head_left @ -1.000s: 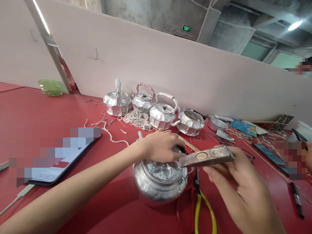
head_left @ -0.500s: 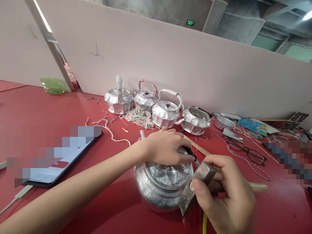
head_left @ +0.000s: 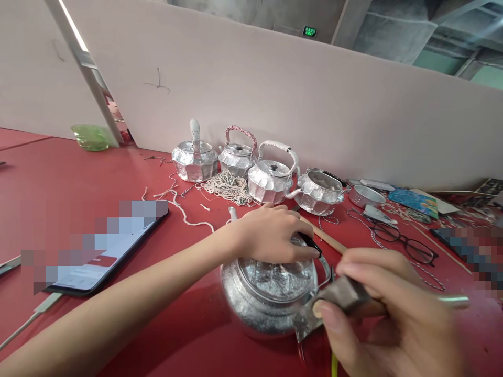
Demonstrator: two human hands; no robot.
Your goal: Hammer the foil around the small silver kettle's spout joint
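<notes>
A shiny embossed silver kettle [head_left: 263,293] stands on the red table [head_left: 78,193] in front of me. My left hand [head_left: 271,235] lies over its far rim and lid, fingers curled down on it. My right hand [head_left: 389,319] is closed round the metal head of a hammer [head_left: 334,301], whose lower end touches the kettle's right side near the handle lug. The hammer's pale handle [head_left: 451,300] sticks out to the right.
Several finished silver kettles [head_left: 271,180] stand by the pink partition, with a heap of cord [head_left: 226,187] beside them. A phone [head_left: 102,251] lies at left, glasses [head_left: 404,243] and a wooden stick [head_left: 326,238] at right. A yellow tool handle [head_left: 334,366] shows under my right hand.
My right hand has turned the hammer from flat above the kettle to head-down against the kettle's right side. My left hand has stayed on the kettle.
</notes>
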